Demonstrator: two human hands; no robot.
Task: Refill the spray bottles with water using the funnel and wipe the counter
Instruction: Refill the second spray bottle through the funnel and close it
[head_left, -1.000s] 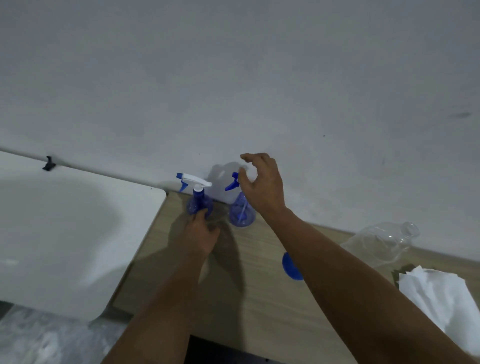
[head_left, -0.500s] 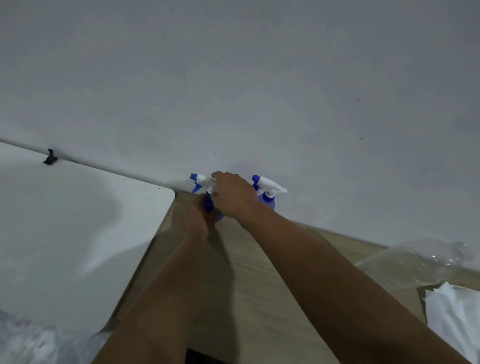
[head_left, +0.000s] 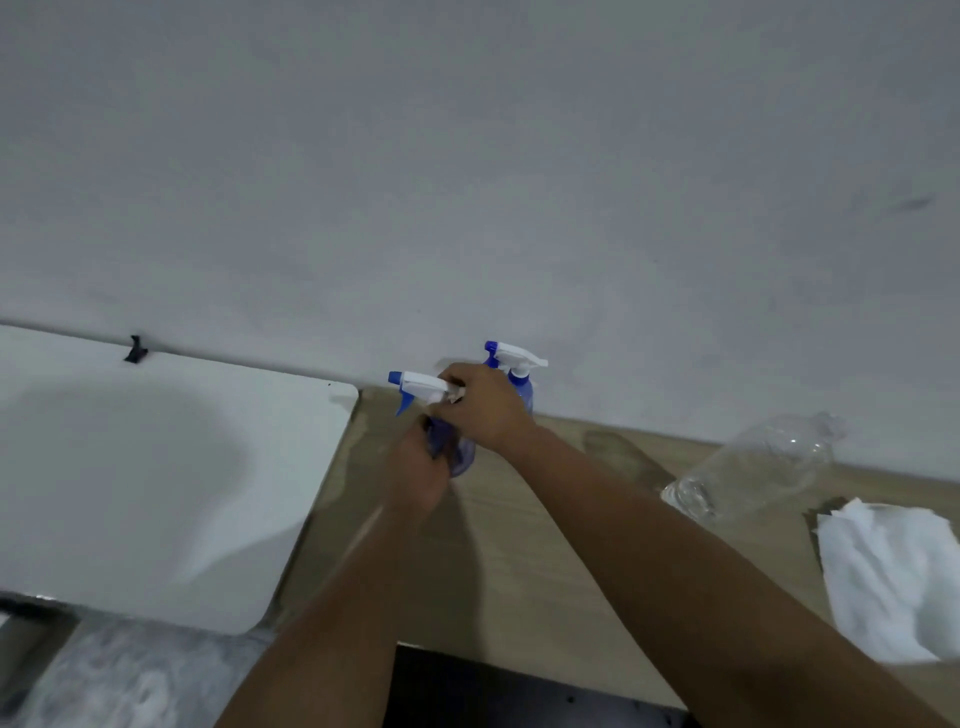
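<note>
Head view: L hand grips spray bottle body, R hand on trigger head.

1. The left hand and right hand are bare, no gloves or rings showing.
2. Both forearms are uncovered (no sleeve, watch or band in view).

Left of my counter's edge sits a white board, a small black clip at its back edge against the grey wall.
</note>
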